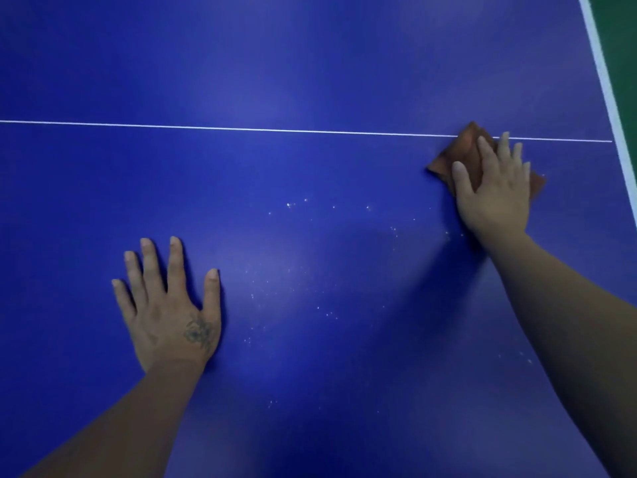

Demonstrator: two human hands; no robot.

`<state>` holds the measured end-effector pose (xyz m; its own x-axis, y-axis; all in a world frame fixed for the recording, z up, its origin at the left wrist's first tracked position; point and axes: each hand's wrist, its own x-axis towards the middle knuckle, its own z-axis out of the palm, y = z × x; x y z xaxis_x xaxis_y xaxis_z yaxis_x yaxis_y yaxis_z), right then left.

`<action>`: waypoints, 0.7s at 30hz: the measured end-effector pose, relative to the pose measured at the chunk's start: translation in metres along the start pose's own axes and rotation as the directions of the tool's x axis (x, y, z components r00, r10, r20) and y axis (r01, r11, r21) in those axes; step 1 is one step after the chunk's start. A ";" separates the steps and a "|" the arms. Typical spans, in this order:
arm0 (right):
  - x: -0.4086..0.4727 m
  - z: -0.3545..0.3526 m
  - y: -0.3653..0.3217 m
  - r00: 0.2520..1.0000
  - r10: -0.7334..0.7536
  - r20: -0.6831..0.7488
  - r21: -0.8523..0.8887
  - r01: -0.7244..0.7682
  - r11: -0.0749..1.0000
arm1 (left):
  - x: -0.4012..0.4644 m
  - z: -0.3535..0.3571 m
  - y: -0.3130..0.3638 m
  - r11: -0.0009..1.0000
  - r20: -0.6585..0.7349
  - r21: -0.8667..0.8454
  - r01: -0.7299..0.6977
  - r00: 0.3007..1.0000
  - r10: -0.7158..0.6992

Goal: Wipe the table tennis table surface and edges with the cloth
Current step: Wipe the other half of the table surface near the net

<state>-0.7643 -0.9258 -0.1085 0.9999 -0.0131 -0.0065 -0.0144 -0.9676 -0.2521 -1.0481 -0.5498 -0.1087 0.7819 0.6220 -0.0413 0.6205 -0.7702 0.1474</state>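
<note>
right hand (493,191) is pressing flat, fingers (487,151) straight, on the cloth (458,157) beneath them; left hand (170,305) is resting spread on the bench (310,63).

**Open blue surface, two things in my way**

The flat blue table tennis table top (310,63) lies bare beyond the thin white centre line (241,127), so I can sweep there freely. Between my hands only fine white specks (289,205) dot the surface. My left hand (169,305), flat, blocks the near left. My right hand (493,188), pressing the crumpled brown cloth (462,150), sits near the white-striped right edge (606,84).
</note>
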 end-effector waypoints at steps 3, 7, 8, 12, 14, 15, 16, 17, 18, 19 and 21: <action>0.001 0.002 -0.004 1.000 0.008 0.004 -0.022 -0.008 1.000 | 0.000 -0.002 0.001 1.000 0.003 0.006 -0.004 1.000 0.004; -0.009 0.009 -0.035 0.998 -0.057 0.010 -0.026 0.057 0.998 | 0.000 -0.003 0.002 1.000 -0.001 0.010 -0.001 1.000 0.001; -0.016 0.013 -0.048 0.996 -0.094 0.008 -0.025 0.094 0.995 | 0.000 -0.002 0.002 1.000 0.004 0.013 -0.001 1.000 0.001; -0.053 0.030 -0.108 0.963 -0.269 -0.003 -0.018 0.269 0.963 | -0.001 -0.002 0.001 1.000 0.000 0.017 0.002 1.000 -0.002; -0.074 0.038 -0.138 0.933 -0.360 0.001 0.029 0.360 0.933 | 0.000 -0.002 0.001 1.000 -0.006 -0.001 0.003 1.000 -0.003; -0.085 0.042 -0.152 0.910 -0.414 0.008 0.067 0.412 0.909 | 0.000 -0.002 0.001 1.000 -0.012 -0.007 0.001 1.000 -0.001; -0.094 0.045 -0.165 0.882 -0.471 0.026 0.099 0.467 0.879 | -0.001 -0.002 0.001 1.000 -0.020 -0.013 -0.003 1.000 0.003; -0.102 0.047 -0.176 0.850 -0.524 0.055 0.128 0.514 0.848 | -0.001 -0.002 0.002 1.000 -0.030 -0.019 -0.007 1.000 0.006; -0.106 0.047 -0.183 0.824 -0.560 0.081 0.169 0.543 0.823 | -0.001 -0.002 0.002 1.000 -0.039 -0.022 -0.008 0.999 0.008; -0.107 0.044 -0.186 0.814 -0.574 0.089 0.234 0.543 0.807 | -0.001 -0.002 0.002 1.000 -0.043 -0.023 -0.009 0.999 0.008; -0.099 0.035 -0.180 0.851 -0.524 0.035 0.362 0.478 0.800 | -0.001 -0.003 0.002 1.000 -0.037 -0.026 -0.004 0.999 0.003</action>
<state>-0.8606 -0.7418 -0.0962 0.8581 0.5050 0.0925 0.4654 -0.6892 -0.5553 -1.0478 -0.5512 -0.1057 0.7808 0.6247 -0.0047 0.6159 -0.7685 0.1734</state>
